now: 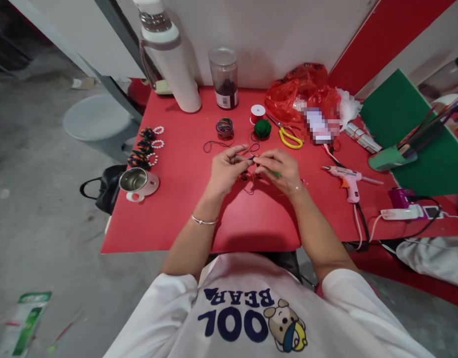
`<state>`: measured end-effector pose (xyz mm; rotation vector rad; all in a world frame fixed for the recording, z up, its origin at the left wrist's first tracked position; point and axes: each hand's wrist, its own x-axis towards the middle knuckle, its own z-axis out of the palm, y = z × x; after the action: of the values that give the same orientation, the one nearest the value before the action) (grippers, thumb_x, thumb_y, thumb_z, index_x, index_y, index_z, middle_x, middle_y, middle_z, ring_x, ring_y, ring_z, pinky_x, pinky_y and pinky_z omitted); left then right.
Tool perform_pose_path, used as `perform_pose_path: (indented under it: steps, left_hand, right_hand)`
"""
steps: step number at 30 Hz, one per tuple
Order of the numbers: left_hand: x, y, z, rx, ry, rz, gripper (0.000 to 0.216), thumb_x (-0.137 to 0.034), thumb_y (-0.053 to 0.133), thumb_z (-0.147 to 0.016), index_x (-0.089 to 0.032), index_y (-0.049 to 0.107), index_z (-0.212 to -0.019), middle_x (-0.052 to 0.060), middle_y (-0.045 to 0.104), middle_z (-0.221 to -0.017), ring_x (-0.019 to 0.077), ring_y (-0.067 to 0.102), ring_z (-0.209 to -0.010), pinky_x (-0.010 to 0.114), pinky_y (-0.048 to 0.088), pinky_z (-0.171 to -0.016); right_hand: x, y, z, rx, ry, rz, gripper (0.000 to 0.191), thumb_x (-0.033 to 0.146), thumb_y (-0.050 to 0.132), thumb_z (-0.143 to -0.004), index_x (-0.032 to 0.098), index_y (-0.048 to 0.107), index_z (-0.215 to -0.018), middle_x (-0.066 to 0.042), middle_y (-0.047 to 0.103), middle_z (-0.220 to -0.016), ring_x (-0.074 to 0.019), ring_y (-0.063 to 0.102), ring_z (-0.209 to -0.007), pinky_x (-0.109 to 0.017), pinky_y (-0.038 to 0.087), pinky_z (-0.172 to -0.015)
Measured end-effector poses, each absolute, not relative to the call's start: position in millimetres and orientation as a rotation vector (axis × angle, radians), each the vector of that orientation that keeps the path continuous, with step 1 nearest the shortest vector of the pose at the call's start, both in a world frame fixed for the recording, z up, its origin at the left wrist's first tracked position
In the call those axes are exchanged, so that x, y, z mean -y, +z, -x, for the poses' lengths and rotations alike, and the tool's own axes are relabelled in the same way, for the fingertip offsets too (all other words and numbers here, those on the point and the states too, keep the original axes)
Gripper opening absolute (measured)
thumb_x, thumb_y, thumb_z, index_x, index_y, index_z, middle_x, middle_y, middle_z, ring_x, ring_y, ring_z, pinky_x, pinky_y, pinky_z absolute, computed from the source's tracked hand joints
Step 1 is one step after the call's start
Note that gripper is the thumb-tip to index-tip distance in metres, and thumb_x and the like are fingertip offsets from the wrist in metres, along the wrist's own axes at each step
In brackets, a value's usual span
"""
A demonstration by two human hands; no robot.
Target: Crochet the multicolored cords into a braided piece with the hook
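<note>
Over the middle of the red table my left hand (227, 169) is closed in a pinch on a dark multicoloured yarn piece (252, 158). My right hand (281, 171) meets it fingertip to fingertip, closed on a thin tool with a green part (277, 174) showing under the fingers; it looks like a crochet hook. A small dark bundle and loose strands hang below the hands. A multicoloured yarn ball (224, 128) lies just beyond, its strand looping toward my hands. Near it sit a green yarn ball (262, 129), a red thread spool (258, 114) and yellow-handled scissors (290, 138).
Left on the table (158, 233) are beaded yarn rings (145, 146) and a metal-lined mug (138, 183). A white flask (177, 64) and clear jar (224, 79) stand behind. Right are a red plastic bag (288, 97), phone (318, 125), pink glue gun (348, 180) and cables.
</note>
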<state>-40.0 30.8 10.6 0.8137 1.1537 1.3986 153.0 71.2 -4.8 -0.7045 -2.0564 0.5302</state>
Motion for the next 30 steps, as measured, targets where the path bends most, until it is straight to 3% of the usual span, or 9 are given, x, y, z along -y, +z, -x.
perform_pose_path:
  steps: [4, 8, 10, 13, 15, 21, 27, 30]
  left_hand:
    - [-31, 16, 46, -0.962, 1.255, -0.587, 0.041, -0.020, 0.092, -0.059, -0.018, 0.079, -0.099, -0.002, 0.069, -0.064, 0.0009, 0.030, -0.037, 0.021, 0.019, -0.037]
    - [-33, 17, 53, -0.886, 1.169, -0.554, 0.038, -0.014, 0.088, -0.059, -0.018, 0.081, -0.096, -0.002, 0.068, -0.064, -0.0013, 0.022, -0.036, 0.020, 0.012, -0.036]
    - [-33, 17, 55, -0.894, 1.161, -0.576, 0.037, -0.012, 0.086, -0.059, -0.016, 0.081, -0.096, 0.000, 0.070, -0.066, 0.0001, 0.031, -0.037, 0.020, 0.016, -0.036]
    - [-32, 17, 56, -0.943, 1.166, -0.628, 0.036, -0.009, 0.083, -0.061, -0.014, 0.081, -0.096, 0.004, 0.074, -0.071, 0.0088, 0.059, -0.051, 0.020, 0.036, -0.044]
    - [-31, 16, 55, -0.974, 1.167, -0.665, 0.035, -0.008, 0.082, -0.062, -0.013, 0.081, -0.097, 0.006, 0.074, -0.072, 0.0132, 0.068, -0.060, 0.021, 0.046, -0.052]
    - [-33, 13, 54, -1.054, 1.235, -0.733, 0.032, -0.006, 0.079, -0.063, -0.011, 0.080, -0.095, 0.003, 0.070, -0.066, 0.0133, 0.067, -0.059, 0.024, 0.052, -0.057]
    - [-31, 15, 54, -1.036, 1.211, -0.752, 0.031, -0.010, 0.080, -0.062, -0.015, 0.081, -0.093, 0.003, 0.072, -0.070, 0.0146, 0.068, -0.062, 0.024, 0.054, -0.056]
    - [-30, 16, 53, -0.970, 1.186, -0.743, 0.032, -0.011, 0.082, -0.061, -0.016, 0.082, -0.093, 0.004, 0.075, -0.077, 0.0107, 0.063, -0.057, 0.021, 0.049, -0.050]
  right_hand:
    - [-67, -13, -150, 2.060, 0.416, 0.790, 0.022, 0.049, 0.073, -0.097, 0.035, 0.082, -0.113, -0.002, 0.080, -0.090, -0.0176, 0.071, -0.080, -0.034, 0.059, -0.079]
    - [-66, -4, -151, 2.046, 0.545, 0.632, 0.021, 0.047, 0.070, -0.099, 0.036, 0.083, -0.112, -0.002, 0.077, -0.091, -0.0168, 0.071, -0.081, -0.034, 0.060, -0.078]
    - [-66, 4, -152, 2.042, 0.651, 0.606, 0.018, 0.045, 0.072, -0.099, 0.035, 0.084, -0.107, -0.002, 0.075, -0.093, -0.0160, 0.071, -0.083, -0.034, 0.060, -0.079]
    - [-65, 12, -154, 2.049, 0.755, 0.652, 0.015, 0.044, 0.078, -0.093, 0.031, 0.084, -0.099, -0.002, 0.074, -0.094, -0.0159, 0.071, -0.085, -0.033, 0.060, -0.079]
    - [-64, 14, -154, 2.047, 0.768, 0.702, 0.017, 0.045, 0.079, -0.093, 0.030, 0.084, -0.095, -0.002, 0.073, -0.092, -0.0159, 0.070, -0.083, -0.033, 0.060, -0.079]
    - [-64, 12, -151, 2.002, 0.726, 0.738, 0.017, 0.039, 0.071, -0.097, 0.029, 0.084, -0.102, -0.003, 0.077, -0.092, -0.0160, 0.071, -0.082, -0.034, 0.060, -0.080]
    - [-65, 23, -162, 1.930, 0.959, 0.785, 0.014, 0.040, 0.078, -0.093, 0.027, 0.085, -0.093, -0.003, 0.079, -0.091, -0.0170, 0.072, -0.083, -0.035, 0.061, -0.083]
    - [-68, 19, -164, 1.849, 1.128, 0.768, 0.018, 0.044, 0.080, -0.091, 0.027, 0.085, -0.092, -0.002, 0.078, -0.087, -0.0165, 0.071, -0.080, -0.034, 0.061, -0.080]
